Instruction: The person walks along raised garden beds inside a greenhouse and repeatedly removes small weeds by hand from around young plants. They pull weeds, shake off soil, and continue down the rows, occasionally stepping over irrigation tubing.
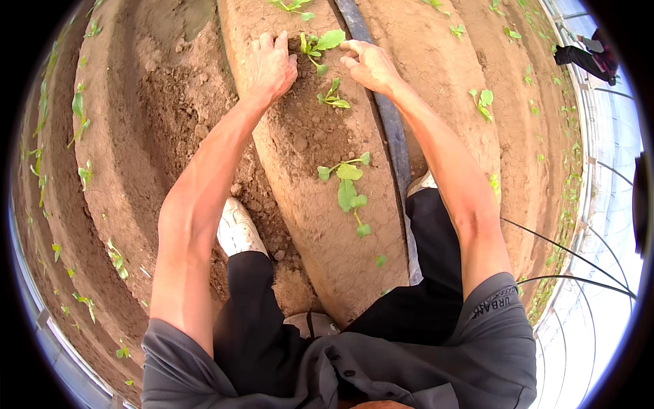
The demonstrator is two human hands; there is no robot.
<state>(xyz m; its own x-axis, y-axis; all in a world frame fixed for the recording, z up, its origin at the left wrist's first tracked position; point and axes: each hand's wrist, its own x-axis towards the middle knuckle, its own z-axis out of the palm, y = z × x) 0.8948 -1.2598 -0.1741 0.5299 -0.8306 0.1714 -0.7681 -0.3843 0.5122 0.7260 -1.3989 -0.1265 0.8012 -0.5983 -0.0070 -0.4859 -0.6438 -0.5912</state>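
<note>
A young leafy seedling (318, 46) grows in the soil ridge ahead of me, between my two hands. My left hand (272, 69) rests palm down on the soil just left of it, fingers slightly apart and with nothing visible in them. On the other side, my right hand (372, 66) has its curled fingers beside the tip of the broad leaf; whether they touch it I cannot tell. A gap shows between its thumb and index finger. Closer to me stand a smaller seedling (334, 96) in loosened soil and a larger one (348, 186) with drooping leaves.
A dark flat hose (391, 120) runs along the ridge, right of the seedlings. My shoe (239, 227) stands in the cloddy furrow at left. More planted ridges (110, 153) lie on both sides. Another person (592, 56) is at the far right, near the greenhouse wall.
</note>
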